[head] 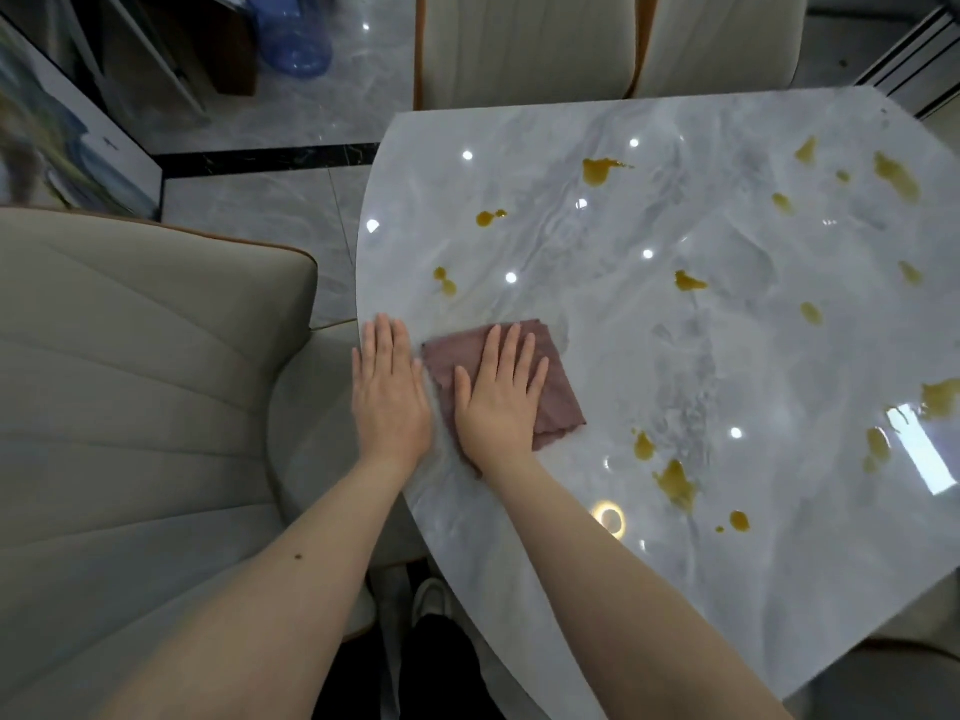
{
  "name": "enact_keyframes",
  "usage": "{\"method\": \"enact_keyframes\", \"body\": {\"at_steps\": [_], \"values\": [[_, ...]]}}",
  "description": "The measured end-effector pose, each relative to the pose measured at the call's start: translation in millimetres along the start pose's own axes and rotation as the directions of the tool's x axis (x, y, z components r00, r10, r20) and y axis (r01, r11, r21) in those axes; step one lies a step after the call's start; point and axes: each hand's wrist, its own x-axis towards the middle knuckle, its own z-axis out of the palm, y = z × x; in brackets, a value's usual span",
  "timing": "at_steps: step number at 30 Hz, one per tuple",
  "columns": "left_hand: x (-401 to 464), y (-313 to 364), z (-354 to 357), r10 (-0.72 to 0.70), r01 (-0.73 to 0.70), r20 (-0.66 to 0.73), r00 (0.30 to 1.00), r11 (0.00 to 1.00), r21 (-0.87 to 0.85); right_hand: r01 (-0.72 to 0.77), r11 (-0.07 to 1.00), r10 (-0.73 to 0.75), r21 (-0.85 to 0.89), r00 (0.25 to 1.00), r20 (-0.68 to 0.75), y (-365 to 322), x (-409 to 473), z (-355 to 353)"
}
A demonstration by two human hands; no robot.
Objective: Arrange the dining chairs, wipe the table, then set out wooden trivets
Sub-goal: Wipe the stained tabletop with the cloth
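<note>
Lying flat with straight fingers, the right hand (pixel 503 392) is pressed on a mauve cloth (pixel 550 366) at frame centre; the left hand (pixel 389 392) is laid flat on the stained table (pixel 675 356) edge.

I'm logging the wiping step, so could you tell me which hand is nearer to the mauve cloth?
Right. The right hand lies flat on the mauve cloth, pressing it; the left hand rests flat on the marble table just beside its left edge.

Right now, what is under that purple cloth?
The mauve cloth lies flat on the marble table, pressed down by the right hand. Brown spills show around it; whether any stain lies beneath is hidden.
</note>
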Motion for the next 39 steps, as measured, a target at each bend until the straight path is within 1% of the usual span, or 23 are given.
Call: {"method": "enact_keyframes", "body": {"at_steps": [3, 5, 7, 9, 11, 13, 15, 17, 19, 21, 24, 29, 34, 36, 39], "values": [[-1, -1, -1, 0.015, -0.015, -0.01, 1.0, 0.999, -0.034, 0.125, 0.991, -0.125, -0.04, 0.992, -0.001, 28, -35, -3], [-1, -1, -2, 0.013, -0.013, -0.013, 1.0, 0.999, -0.038, 0.151, 0.987, -0.149, -0.059, 0.988, 0.036, 47, -41, -7], [-1, -1, -2, 0.007, -0.008, -0.011, 1.0, 0.999, -0.04, 0.101, 0.993, -0.098, -0.063, 0.994, 0.042, 54, -25, -9], [-1, -1, -1, -0.002, 0.001, -0.007, 1.0, 0.999, -0.037, -0.013, 0.999, 0.012, -0.048, 1.0, -0.004, 47, 2, -9], [-1, 0, 0, -0.005, 0.004, -0.01, 1.0, 0.999, -0.042, -0.116, 0.993, 0.116, -0.021, 0.993, -0.002, 34, 26, -8], [-1, -1, 1, -0.009, 0.008, -0.009, 1.0, 0.999, -0.048, -0.149, 0.989, 0.149, -0.009, 0.989, 0.003, 18, 35, -5], [-1, -1, 0, -0.005, 0.005, -0.01, 1.0, 0.998, -0.057, -0.091, 0.996, 0.091, 0.002, 0.996, -0.002, 6, 26, -4], [-1, 0, -2, 0.019, -0.02, -0.016, 1.0, 0.995, -0.094, 0.066, 0.998, -0.066, -0.008, 0.998, 0.009, 4, -2, -4], [-2, -3, -6, 0.033, -0.036, -0.022, 0.999, 0.988, -0.147, 0.207, 0.978, -0.206, -0.027, 0.978, 0.034, 15, -32, -2], [5, -8, -14, 0.02, -0.032, -0.066, 0.998, 0.982, -0.184, 0.233, 0.972, -0.23, -0.042, 0.972, 0.052, 31, -43, -4], [26, -16, -20, -0.003, -0.016, -0.113, 0.994, 0.987, -0.163, 0.158, 0.985, -0.153, -0.064, 0.986, 0.072, 33, -27, -5], [68, -13, -11, -0.05, 0.048, -0.005, 0.999, 0.988, -0.15, -0.018, 0.999, 0.019, -0.03, 0.999, 0.033, -4, 26, -3], [75, -9, -6, -0.081, 0.081, -0.003, 0.997, 0.989, -0.12, -0.188, 0.981, 0.189, 0.037, 0.982, -0.017, -30, 78, -1], [74, -9, -6, -0.084, 0.084, 0.004, 0.996, 0.989, -0.124, -0.205, 0.978, 0.206, 0.045, 0.978, -0.029, -40, 98, -1], [75, -9, -7, -0.09, 0.092, 0.018, 0.996, 0.988, -0.126, -0.147, 0.989, 0.147, 0.017, 0.989, -0.013, -52, 118, -1]]}}
